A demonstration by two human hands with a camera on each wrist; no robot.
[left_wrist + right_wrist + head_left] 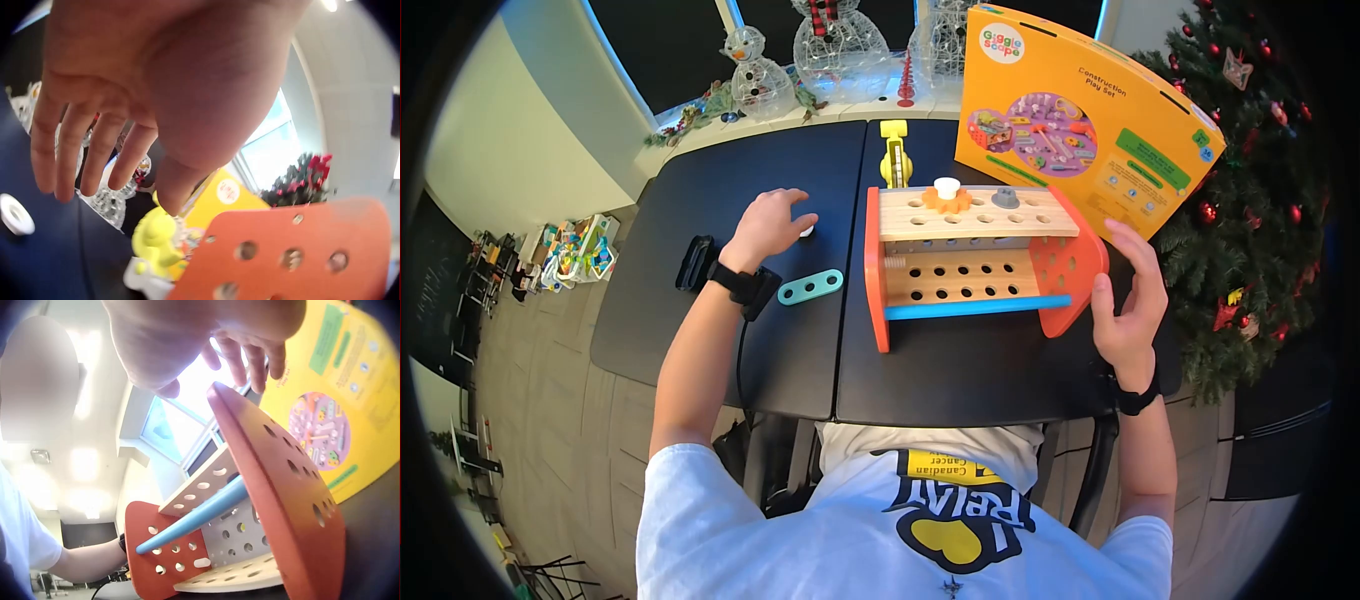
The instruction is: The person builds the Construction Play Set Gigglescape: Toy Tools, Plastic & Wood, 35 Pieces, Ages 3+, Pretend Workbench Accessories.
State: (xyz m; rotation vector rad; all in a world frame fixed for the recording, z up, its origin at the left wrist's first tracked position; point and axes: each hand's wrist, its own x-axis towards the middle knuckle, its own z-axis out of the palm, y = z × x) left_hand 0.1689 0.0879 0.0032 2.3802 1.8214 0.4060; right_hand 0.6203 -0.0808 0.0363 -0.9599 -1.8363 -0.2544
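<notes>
"Both hands free?"

"Yes. The left hand (768,225) hovers palm down over the worktop (960,380), its forearm reaching forward. Its fingers (103,144) are extended and hold nothing."

"What lies nearest it?"

"A white ring (807,232), by the thumb in the head view. In the left wrist view, a gap shows between ring and fingers. The teal strip (801,291) lies near that wrist."

"And the right hand (1135,300)?"

"Raised beside the right side panel (1092,255) of the toy (980,230), thumb apart from the loosely bent fingers, grasping nothing. I can't tell if it touches the panel. The toy stands upright on the worktop between the hands, blue rod (975,308) along its near edge, orange gear (935,203) and grey nut (1005,197) on top."

"Any writing?"

"The yellow box (1090,110) behind it says 'Giggle scape' in a white circle and 'Construction Play Set' beside that. The print in its green patches is too small to read."

"And the shirt (840,530)?"

"'Canadian Cancer' on a yellow patch, the next word unclear, and big letters like 'Relay' above a yellow heart."
</notes>
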